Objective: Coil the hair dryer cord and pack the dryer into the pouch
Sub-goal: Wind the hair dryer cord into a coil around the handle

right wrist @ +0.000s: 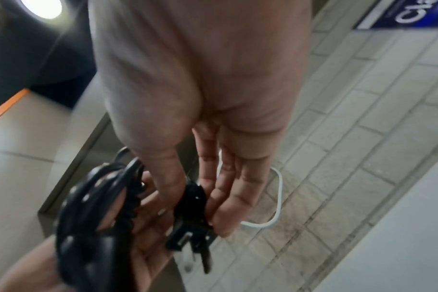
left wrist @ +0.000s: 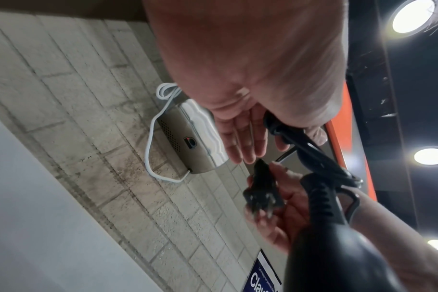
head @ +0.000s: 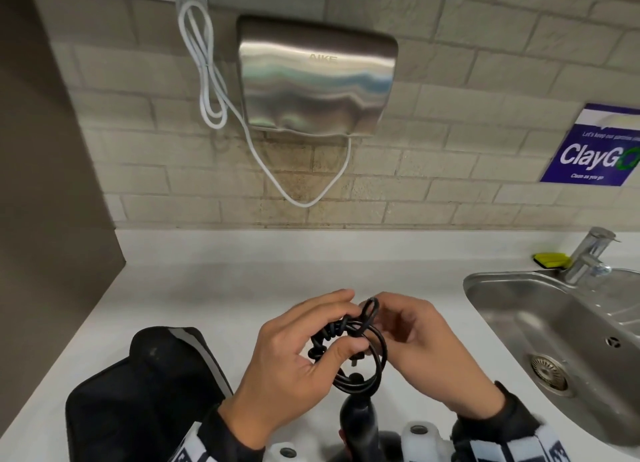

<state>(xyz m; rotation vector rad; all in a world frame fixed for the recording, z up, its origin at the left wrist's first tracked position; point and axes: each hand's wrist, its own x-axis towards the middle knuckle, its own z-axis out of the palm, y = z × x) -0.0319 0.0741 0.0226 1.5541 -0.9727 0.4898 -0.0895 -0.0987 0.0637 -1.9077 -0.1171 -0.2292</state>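
Observation:
Both hands work above the white counter (head: 214, 288). My left hand (head: 332, 323) pinches the black coiled cord (head: 360, 357) between thumb and fingers, and the loops hang round its fingers in the right wrist view, where the cord (right wrist: 95, 207) is blurred. My right hand (head: 384, 319) pinches the cord's plug (right wrist: 190, 213) between thumb and fingers; the plug (left wrist: 261, 195) also shows in the left wrist view. The black hair dryer (head: 356, 416) hangs below the coil, its body (left wrist: 338, 247) close to the left wrist camera. The black pouch (head: 138, 399) lies on the counter to the left.
A steel sink (head: 554, 323) with a tap (head: 588, 257) is set into the counter at right, a yellow sponge (head: 550, 259) behind it. On the tiled wall hang a metal hand dryer (head: 315, 80) with a white cable (head: 207, 80) and a blue sign (head: 595, 149).

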